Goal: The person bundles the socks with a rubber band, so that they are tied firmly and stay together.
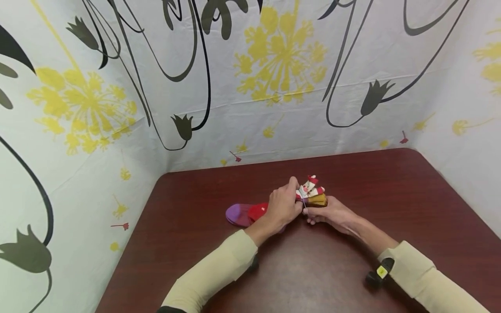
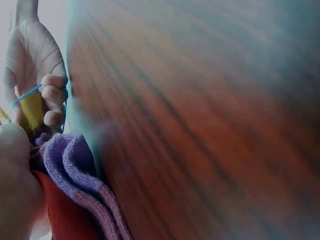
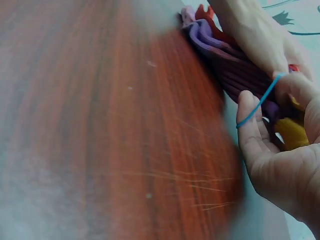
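A: Which step is in hand?
B: Apparently banding — the left hand (image 1: 283,205) grips a bundle of socks (image 3: 235,65) over the table (image 1: 313,269); the right hand (image 1: 332,214) holds a thin blue band (image 3: 261,102), drawn taut between its digits, near the bundle's mustard end (image 3: 292,134)
A: And the next move?
B: It probably calls for a firm left grip and a loop wide enough to clear the folds (whether it already encircles them cannot be told)
A: Materials?
B: Soft purple knit (image 2: 72,147), ribbed, its edges wavy; smoother red cloth (image 2: 70,210) alongside; beneath — glossy, reddish, wood-grained tabletop
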{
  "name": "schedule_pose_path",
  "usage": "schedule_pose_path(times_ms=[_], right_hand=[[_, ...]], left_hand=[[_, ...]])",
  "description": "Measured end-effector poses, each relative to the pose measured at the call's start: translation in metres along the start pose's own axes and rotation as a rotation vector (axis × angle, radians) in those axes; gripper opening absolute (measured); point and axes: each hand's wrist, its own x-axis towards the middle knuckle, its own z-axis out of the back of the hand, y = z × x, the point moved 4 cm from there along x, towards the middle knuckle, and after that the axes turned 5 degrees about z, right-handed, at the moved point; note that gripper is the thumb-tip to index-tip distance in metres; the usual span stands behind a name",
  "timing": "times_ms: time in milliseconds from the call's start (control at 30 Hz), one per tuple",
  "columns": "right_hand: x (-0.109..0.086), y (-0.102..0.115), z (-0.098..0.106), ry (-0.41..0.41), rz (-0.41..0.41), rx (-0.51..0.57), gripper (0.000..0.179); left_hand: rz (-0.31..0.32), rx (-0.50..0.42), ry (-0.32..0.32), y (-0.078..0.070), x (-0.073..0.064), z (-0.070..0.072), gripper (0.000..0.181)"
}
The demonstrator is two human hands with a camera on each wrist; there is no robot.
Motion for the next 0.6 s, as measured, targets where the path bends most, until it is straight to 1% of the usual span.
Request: schedule_pose_path(times_ms=[100,200,333,400,500,600], right_hand=[[0.0005,-0.0018,-0.0010,-0.036,-0.035,-0.006,0.031],[0.0007,-0.0034,-0.0007,-0.064,-0.071,-0.001,0.029],[-0.0009,-0.0035,-0.0020,-0.063,-0.092,0.022,0.028],[-0.0027,-0.0028,-0.0035,-0.054,-0.098,0.041,0.031],[-0.0051,-0.0020,-0.0056,-0.047,-0.092,0.052,0.034],[-0.0055,-0.0008,-0.0071,-0.075,-0.045,0.005,0.036]], left_hand=[[0.017,-0.028,-0.012,0.0018,0.0002,0.0016,0.040],[0.045,-0.048,-0.007,0.0022,0.0004,0.0029,0.040],[0.104,-0.074,0.016,0.0026,0.0015,0.0010,0.042],[0.140,-0.099,0.030,0.0032,0.0022,-0.0007,0.041],[0.182,-0.128,0.043,0.0041,0.0029,-0.0026,0.041],[0.199,-0.139,0.059,0.0049,0.0029,-0.0042,0.041]])
